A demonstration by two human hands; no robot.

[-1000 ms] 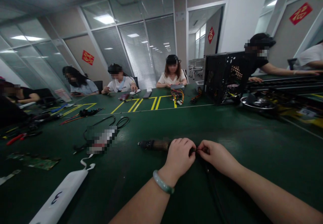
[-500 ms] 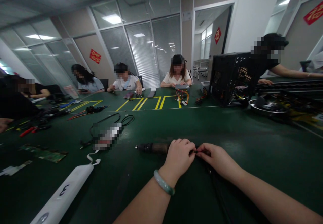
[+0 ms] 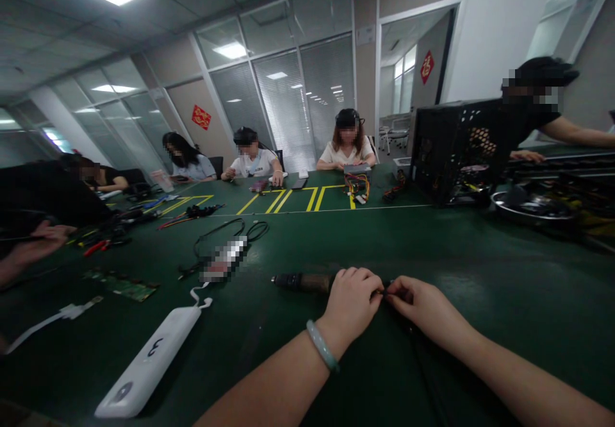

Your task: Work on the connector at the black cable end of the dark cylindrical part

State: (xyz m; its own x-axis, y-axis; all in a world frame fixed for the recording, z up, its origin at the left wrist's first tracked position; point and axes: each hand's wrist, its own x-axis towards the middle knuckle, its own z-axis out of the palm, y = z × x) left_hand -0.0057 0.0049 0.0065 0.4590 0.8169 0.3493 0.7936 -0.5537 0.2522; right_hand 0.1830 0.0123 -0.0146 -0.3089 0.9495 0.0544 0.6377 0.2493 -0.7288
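A dark electric screwdriver (image 3: 310, 283) lies on its side on the green table, its metal tip pointing left. Wrapped over its rear end is my left hand (image 3: 353, 299), with a pale green bangle on the wrist. My right hand (image 3: 423, 299) pinches close to that rear end, thumb and forefinger together at the black cord (image 3: 426, 372). The fingertips of both hands nearly meet. What exactly sits between them is small and mostly hidden. From under my right hand the cord runs down toward me.
A white power bank (image 3: 154, 356) lies to the left, behind it a blurred-out device with a black cable (image 3: 259, 229). Further left are a green circuit board (image 3: 122, 286) and red-handled pliers (image 3: 97, 247). A black computer case (image 3: 444, 154) and metal bowl (image 3: 528, 208) stand right. Several people sit around.
The view has swung left, so things appear further right. Both my hands stay at the screwdriver's rear end with only slight finger movement. Another person's hand has come into view at the left.
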